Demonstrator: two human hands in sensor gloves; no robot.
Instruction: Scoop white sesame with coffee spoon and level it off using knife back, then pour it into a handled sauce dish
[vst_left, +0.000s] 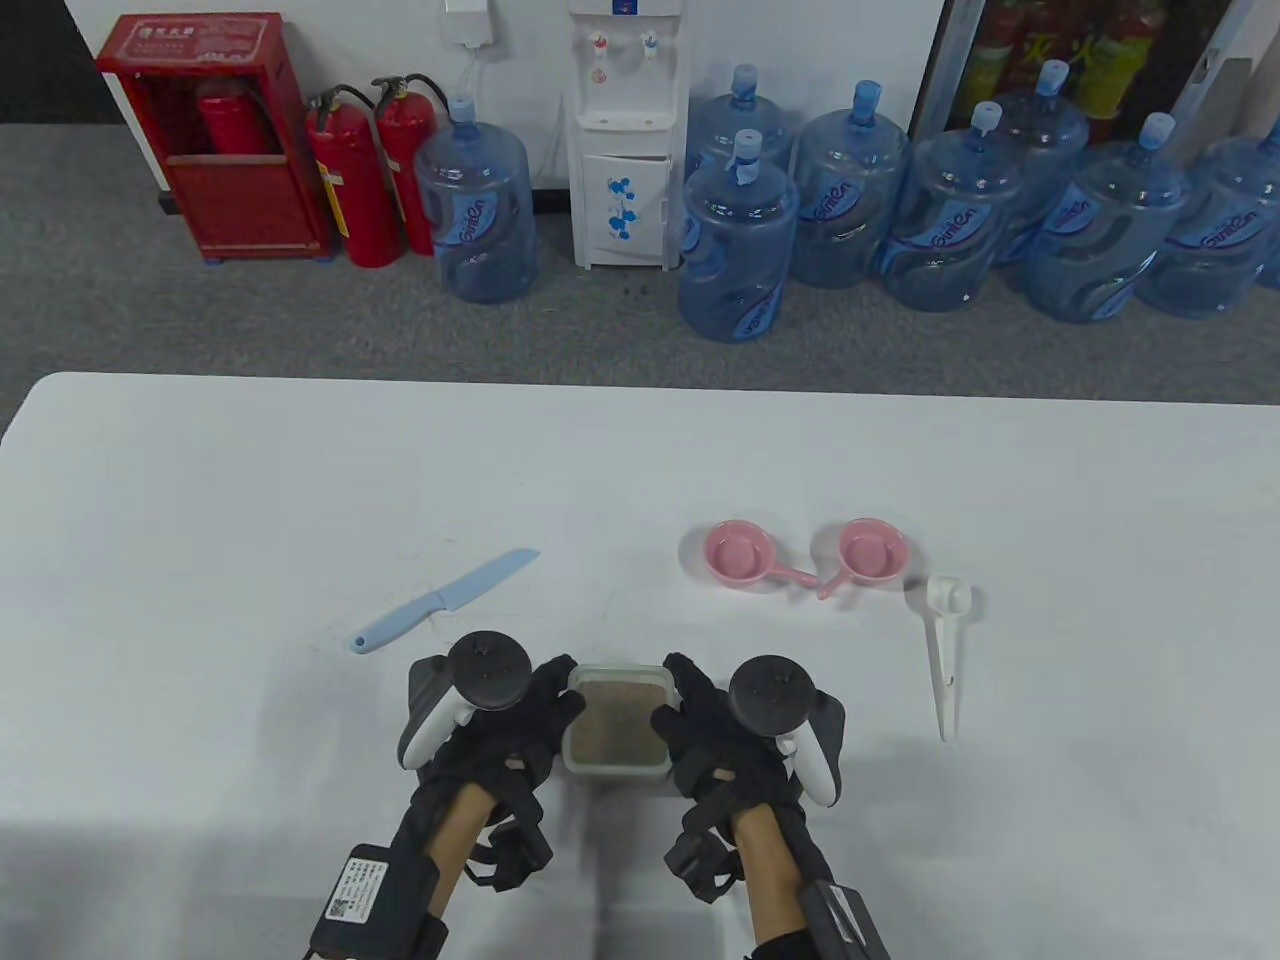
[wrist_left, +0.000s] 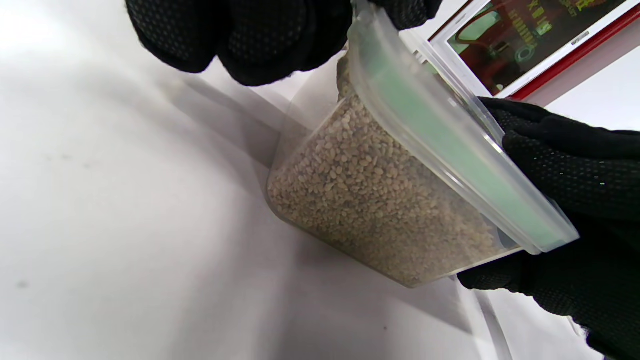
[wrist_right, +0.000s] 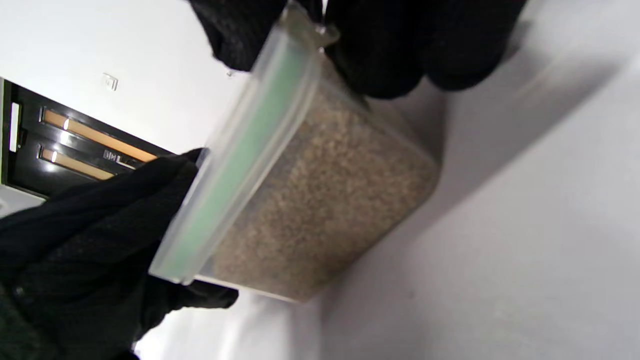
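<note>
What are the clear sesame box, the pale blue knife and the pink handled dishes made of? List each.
Clear sesame box: see-through plastic, green-edged lid; seeds show through.
Pale blue knife: one matte colour throughout, probably plastic or coated.
Pink handled dishes: smooth, slightly glossy; plastic or glazed ceramic, unclear.

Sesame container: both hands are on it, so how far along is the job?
Nothing of the task looks done yet. The sesame container still has its lid on, gripped at its sides by the left hand and right hand. The white spoon and blue knife lie untouched, and both pink dishes look empty. Left: opening, scooping, levelling, pouring.
</note>
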